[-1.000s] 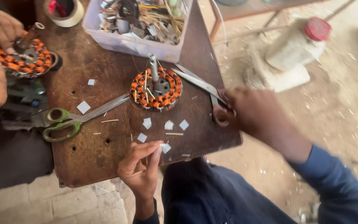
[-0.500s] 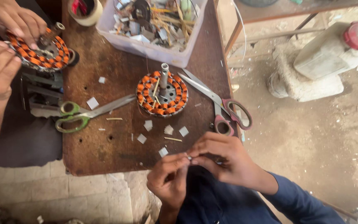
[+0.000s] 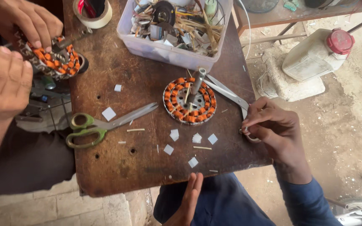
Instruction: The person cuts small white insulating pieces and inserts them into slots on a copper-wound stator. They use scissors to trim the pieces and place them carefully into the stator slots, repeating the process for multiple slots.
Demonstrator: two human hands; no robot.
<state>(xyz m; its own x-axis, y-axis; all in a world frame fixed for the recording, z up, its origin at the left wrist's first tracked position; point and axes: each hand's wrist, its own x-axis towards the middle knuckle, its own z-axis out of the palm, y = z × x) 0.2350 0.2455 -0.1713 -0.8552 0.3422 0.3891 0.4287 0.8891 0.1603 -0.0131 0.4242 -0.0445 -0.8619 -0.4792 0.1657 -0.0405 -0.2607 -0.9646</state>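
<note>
My right hand (image 3: 273, 127) is closed on the handles of a pair of silver scissors (image 3: 227, 93) at the right edge of the wooden table (image 3: 118, 167). Their blades point toward a round motor stator (image 3: 189, 100) with orange copper windings and a metal shaft, which stands in the middle of the table. My left hand (image 3: 189, 201) hangs open below the table's front edge, holding nothing. Small white paper squares (image 3: 174, 134) lie between the stator and the front edge.
Green-handled scissors (image 3: 105, 123) lie left of the stator. A plastic bin (image 3: 164, 48) of scraps and a tape roll (image 3: 93, 12) sit at the back. A co-worker's hands (image 3: 3, 81) work on a second stator (image 3: 55, 62) at far left. A white jug (image 3: 315, 54) stands on the ground, right.
My hands were together at the table's front edge on a small piece. Now my right hand has gone to the silver scissors and my left hand has dropped below the edge.
</note>
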